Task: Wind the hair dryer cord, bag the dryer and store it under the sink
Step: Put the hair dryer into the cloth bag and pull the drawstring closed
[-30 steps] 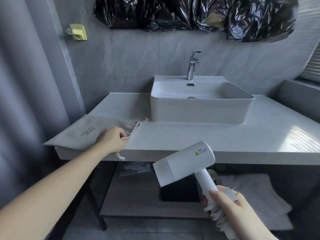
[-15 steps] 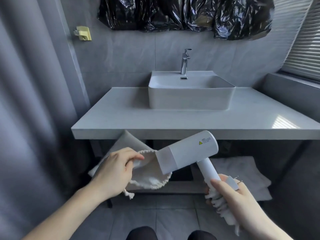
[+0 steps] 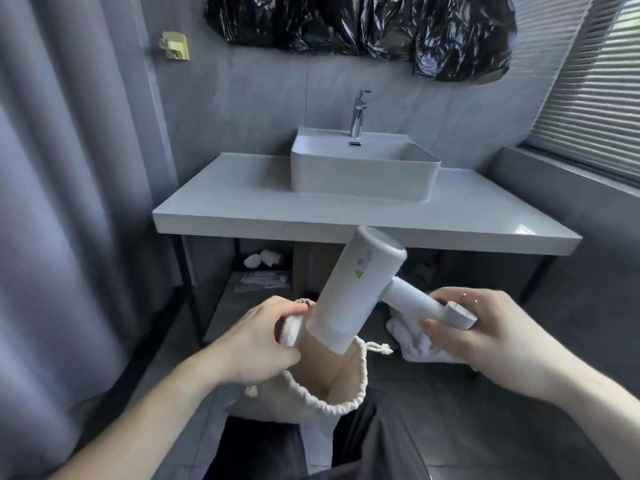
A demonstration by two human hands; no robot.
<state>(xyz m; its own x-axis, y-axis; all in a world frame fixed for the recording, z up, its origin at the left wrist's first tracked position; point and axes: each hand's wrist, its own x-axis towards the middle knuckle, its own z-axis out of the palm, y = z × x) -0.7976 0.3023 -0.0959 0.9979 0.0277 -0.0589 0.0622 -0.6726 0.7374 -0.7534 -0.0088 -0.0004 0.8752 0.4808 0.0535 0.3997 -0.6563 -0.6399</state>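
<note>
We face a grey tiled bathroom wall (image 3: 263,98) with crumpled black plastic sheeting (image 3: 363,26) hung across its top, a grey curtain (image 3: 62,202) down the left and slatted blinds (image 3: 588,91) at the right. Below stands a long pale stone countertop (image 3: 242,206) on thin black legs, carrying a white rectangular basin (image 3: 360,174) with a chrome tap (image 3: 358,112). A low shelf under the counter (image 3: 242,296) holds small white bundles and papers too dim to identify.

In front of the counter we hold a cream cotton drawstring bag (image 3: 332,386), its gathered mouth pulled wide. Our left hand (image 3: 256,344) pinches the bag's rim, thumb and fingers closed on the cloth. The white matte plastic hair dryer (image 3: 356,289) tilts nozzle-down, its nozzle end just inside the bag's mouth; a small yellow warning label shows on the barrel. Our right hand (image 3: 485,337) wraps its fingers around the end of the dryer's handle, together with what looks like the bundled white cord.
</note>
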